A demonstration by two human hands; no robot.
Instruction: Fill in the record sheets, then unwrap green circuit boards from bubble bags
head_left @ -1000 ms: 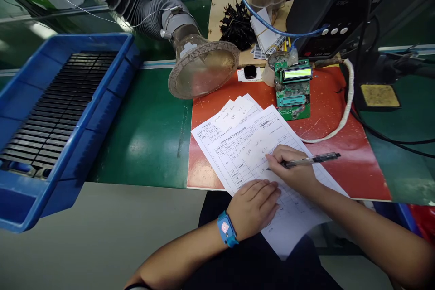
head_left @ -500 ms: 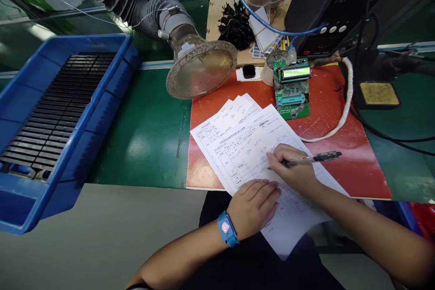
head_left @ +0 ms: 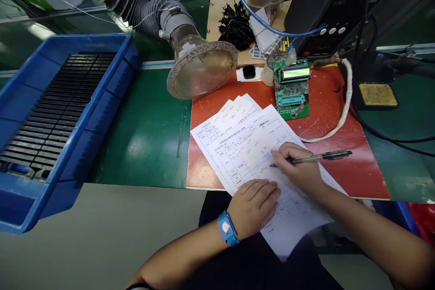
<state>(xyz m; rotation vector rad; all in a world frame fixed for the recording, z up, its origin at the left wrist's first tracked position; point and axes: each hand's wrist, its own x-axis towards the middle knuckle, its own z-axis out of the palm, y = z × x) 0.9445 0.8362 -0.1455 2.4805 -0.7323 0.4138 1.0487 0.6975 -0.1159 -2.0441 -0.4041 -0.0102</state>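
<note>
In my right hand [head_left: 301,167] is a pen [head_left: 322,157] with a clear barrel and a dark end, its tip on a printed form [head_left: 288,217]. Handwriting stands in several of the form's boxes, and a fresh line of it ends at the pen tip. My left hand [head_left: 254,208] lies flat on the same form, fingers stretched out, with a blue strap [head_left: 227,229] round the wrist. Under the form's upper left lies another written sheet [head_left: 207,132], with small slips of paper [head_left: 231,111] on it. The form's lower end hangs over the table edge.
A green circuit board [head_left: 291,93] with a lit display sits on the red mat [head_left: 340,154], behind the papers. A fume-extractor hood [head_left: 202,70] hangs at the back. To the left is a blue bin [head_left: 102,104] with dark racks; a black soldering station [head_left: 336,13] stands back right.
My right hand and the pen have moved slightly to the right along the form, and more handwriting shows behind the tip. My left hand has stayed in place.
</note>
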